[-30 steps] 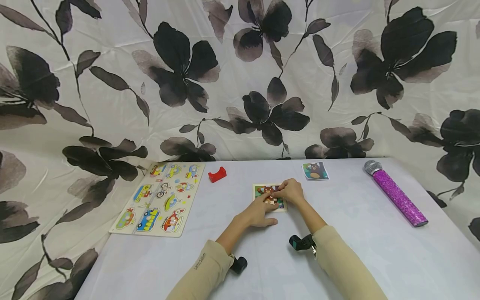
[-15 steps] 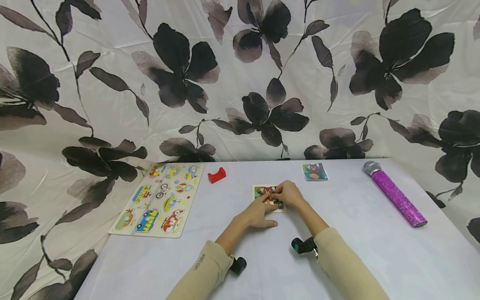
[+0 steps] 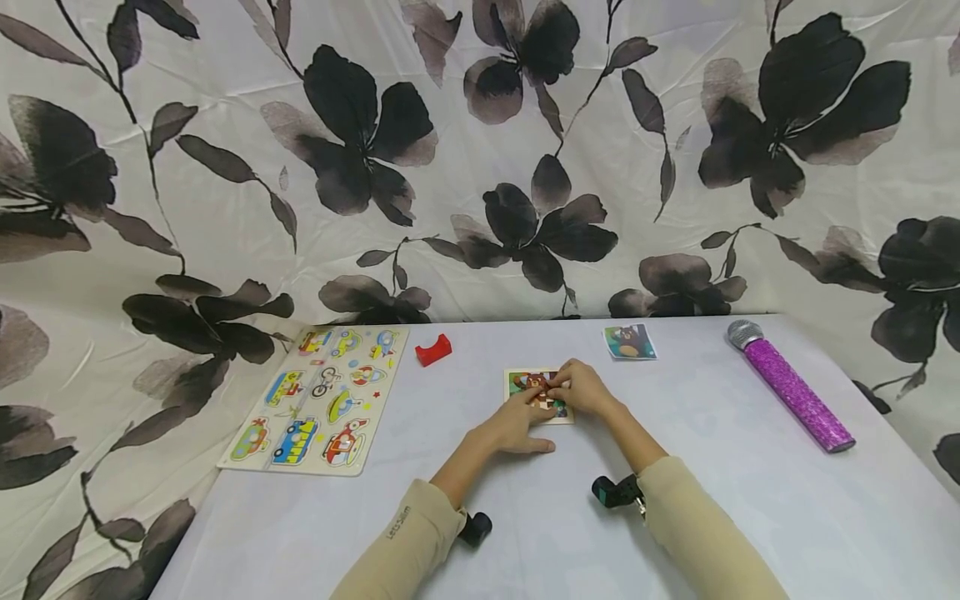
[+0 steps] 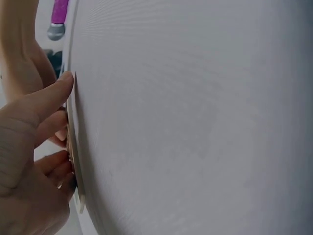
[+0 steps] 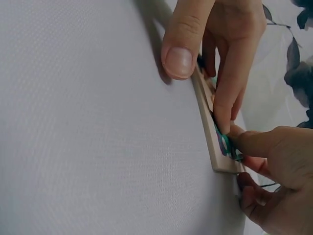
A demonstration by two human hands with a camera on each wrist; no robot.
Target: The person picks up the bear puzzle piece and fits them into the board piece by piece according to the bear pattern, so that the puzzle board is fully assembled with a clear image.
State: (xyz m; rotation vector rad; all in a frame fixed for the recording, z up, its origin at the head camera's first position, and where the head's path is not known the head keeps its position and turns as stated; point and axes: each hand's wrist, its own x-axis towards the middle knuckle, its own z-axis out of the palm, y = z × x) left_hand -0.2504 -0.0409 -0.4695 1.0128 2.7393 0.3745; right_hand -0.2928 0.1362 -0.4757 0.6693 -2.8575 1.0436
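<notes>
A small wooden jigsaw puzzle [image 3: 516, 382] with a brown bear picture lies mid-table, partly hidden by both hands. My left hand [image 3: 512, 423] rests its fingertips on the picture, and its thumb is spread out on the near side, off the puzzle. At the right part of the puzzle, my right hand [image 3: 587, 390] has curled fingers. In the right wrist view, its thumb and finger pinch a green-patterned puzzle piece [image 5: 238, 157] by the wooden frame [image 5: 209, 134]. The piece's outline is mostly covered by the fingers. Seen edge-on in the left wrist view is the board [image 4: 79, 191].
A vehicle peg puzzle board [image 3: 311, 404] lies at the left. Behind the hands are a red curved plastic piece [image 3: 433, 350] and a bear picture card [image 3: 630, 342]. A glittery purple microphone [image 3: 798, 392] lies at the right. A floral cloth hangs behind the table.
The right wrist and forearm have swung slightly to the right while the fingers stay at the puzzle. My left hand has hardly moved.
</notes>
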